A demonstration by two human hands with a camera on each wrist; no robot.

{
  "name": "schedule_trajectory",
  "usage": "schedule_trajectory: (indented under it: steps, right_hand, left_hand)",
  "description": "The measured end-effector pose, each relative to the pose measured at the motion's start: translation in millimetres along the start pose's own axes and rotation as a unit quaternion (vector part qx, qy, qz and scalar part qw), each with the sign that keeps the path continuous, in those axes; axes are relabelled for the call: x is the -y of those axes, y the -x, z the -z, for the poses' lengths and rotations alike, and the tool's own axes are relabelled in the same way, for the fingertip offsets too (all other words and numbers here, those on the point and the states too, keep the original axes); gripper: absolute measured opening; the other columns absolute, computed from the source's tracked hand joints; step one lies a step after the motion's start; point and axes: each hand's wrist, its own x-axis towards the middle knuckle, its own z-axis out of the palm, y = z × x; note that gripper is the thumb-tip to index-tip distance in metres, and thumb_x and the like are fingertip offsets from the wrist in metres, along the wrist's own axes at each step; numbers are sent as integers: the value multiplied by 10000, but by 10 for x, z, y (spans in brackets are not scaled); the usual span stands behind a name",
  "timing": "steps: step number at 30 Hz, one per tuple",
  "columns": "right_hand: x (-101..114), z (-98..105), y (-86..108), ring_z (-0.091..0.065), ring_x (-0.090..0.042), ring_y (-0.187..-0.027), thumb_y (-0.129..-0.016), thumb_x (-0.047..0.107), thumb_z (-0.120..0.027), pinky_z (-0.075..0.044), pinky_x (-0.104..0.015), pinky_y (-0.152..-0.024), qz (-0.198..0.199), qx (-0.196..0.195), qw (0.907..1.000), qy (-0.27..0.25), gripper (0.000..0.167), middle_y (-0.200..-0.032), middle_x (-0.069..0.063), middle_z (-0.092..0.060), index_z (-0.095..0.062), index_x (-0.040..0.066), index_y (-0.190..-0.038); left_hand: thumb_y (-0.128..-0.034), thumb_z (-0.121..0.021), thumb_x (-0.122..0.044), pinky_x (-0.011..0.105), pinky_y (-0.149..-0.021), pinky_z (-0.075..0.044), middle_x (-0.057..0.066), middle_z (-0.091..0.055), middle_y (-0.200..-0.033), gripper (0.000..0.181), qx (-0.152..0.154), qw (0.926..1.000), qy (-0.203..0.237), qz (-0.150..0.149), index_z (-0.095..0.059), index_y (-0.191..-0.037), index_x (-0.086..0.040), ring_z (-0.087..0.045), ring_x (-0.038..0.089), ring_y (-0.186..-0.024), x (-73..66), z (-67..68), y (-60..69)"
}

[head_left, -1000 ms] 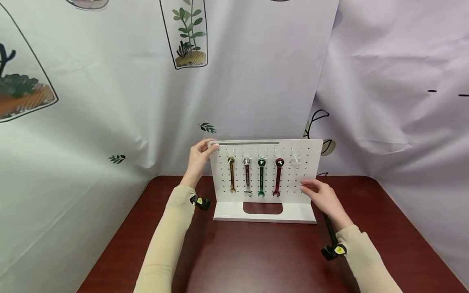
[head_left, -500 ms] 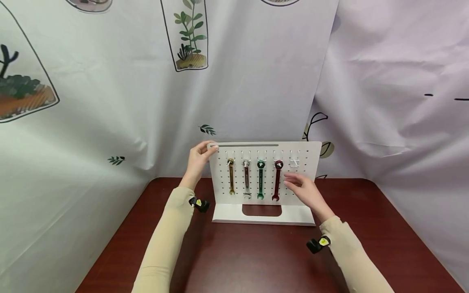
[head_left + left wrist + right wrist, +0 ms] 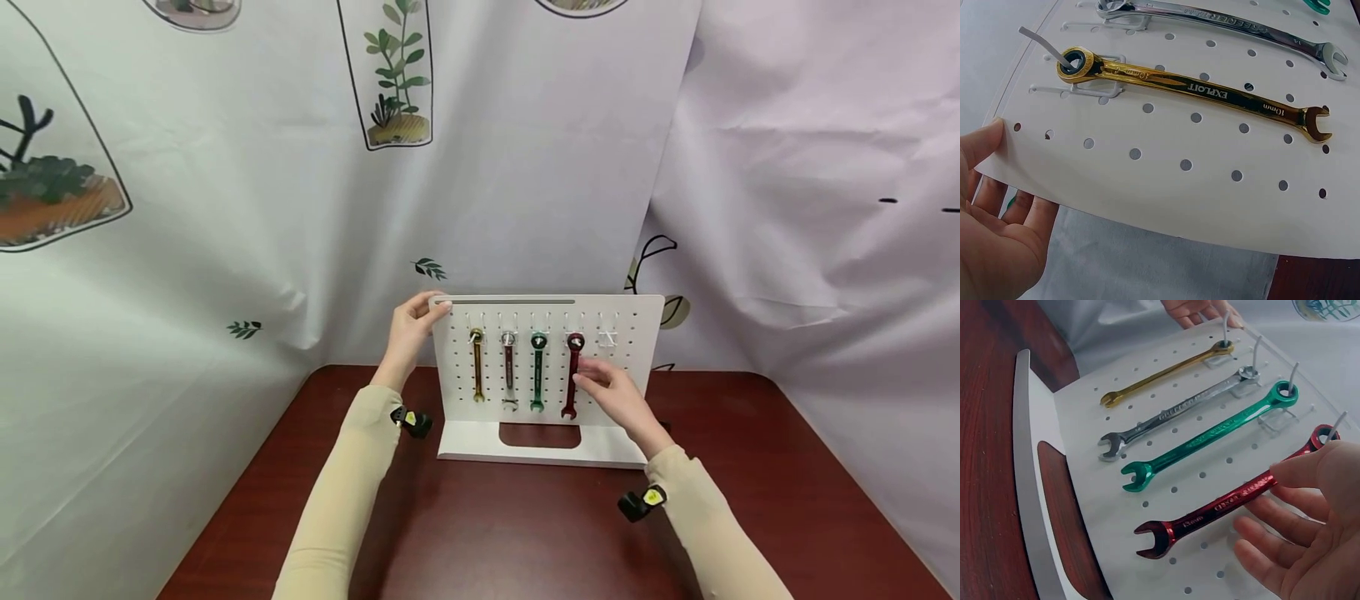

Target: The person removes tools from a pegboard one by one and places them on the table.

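Before printed white cloth [image 3: 555,167], a white pegboard [image 3: 647,333] was steadied by a left-hand [image 3: 1000,237] pinch, while a red wrench [image 3: 1210,509], hook-hung, was pinched by the right hand [image 3: 1316,525], grasping seemingly underway, unhooking called for next.

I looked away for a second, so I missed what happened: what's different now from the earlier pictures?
The right hand moved left from the right edge of the pegboard and now has its thumb and fingers on the shaft of the red wrench. Unchanged: the left hand holds the board's top left corner, and all four wrenches hang on their hooks.
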Motion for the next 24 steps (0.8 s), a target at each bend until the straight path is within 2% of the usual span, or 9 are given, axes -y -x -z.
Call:
schedule_trajectory:
  steps: [6, 11, 15, 18, 20, 24]
  right_hand:
    - [-22, -51, 6, -577, -378, -1197, -1029, 261, -611, -476, -496, -964, -59, -33, 10000, 8, 481, -1310, -248, -605, -537, -52, -1386]
    - [-29, -73, 10, -585, -371, -1169, -1035, 285, -599, -493, -478, -943, -62, -46, 10000, 11, 481, -1315, -251, -595, -547, -64, -1363]
    - [-35, -76, 18, -590, -365, -1156, -1045, 305, -582, -501, -465, -930, -10, -82, 10000, -37, 472, -1307, -246, -598, -561, -59, -1345]
    - [-47, -73, 21, -601, -347, -1141, -1048, 299, -578, -504, -458, -921, 45, -115, 9999, -92, 433, -1279, -223, -618, -591, -37, -1319]
    - [-56, -70, 24, -611, -336, -1122, -1046, 289, -583, -509, -461, -916, 96, -130, 9998, -139, 406, -1253, -206, -632, -608, -25, -1303]
    - [-55, -65, 36, -624, -327, -1106, -1042, 307, -589, -512, -474, -919, 115, -164, 9997, -161, 412, -1247, -192, -633, -615, -11, -1303]
  left_hand:
    - [-937, -750, -294, 299, -716, -439, -81, -709, -982, 378, -48, 9999, -49, -90, -690, -1229, -62, -571, 116, -838, 20, -8, 2]
    - [-939, -746, -280, 341, -726, -436, -59, -711, -992, 350, -65, 9998, -69, -180, -693, -1220, -78, -560, 116, -824, 26, -10, 6]
    - [-938, -747, -274, 376, -749, -444, -34, -713, -1009, 346, -87, 9998, -71, -162, -692, -1219, -80, -564, 120, -827, 25, -13, 5]
    - [-938, -747, -281, 339, -739, -448, -38, -712, -1005, 358, -76, 9998, -51, -165, -689, -1223, -74, -569, 117, -830, 20, -11, 13]
    - [-946, -740, -265, 324, -736, -444, -25, -712, -1012, 364, -41, 9999, -42, -104, -683, -1241, -59, -572, 143, -851, -36, -14, 41]
    - [-947, -739, -280, 329, -753, -440, -19, -709, -1019, 401, -15, 10000, -30, -24, -674, -1264, -44, -577, 163, -884, -39, -4, 46]
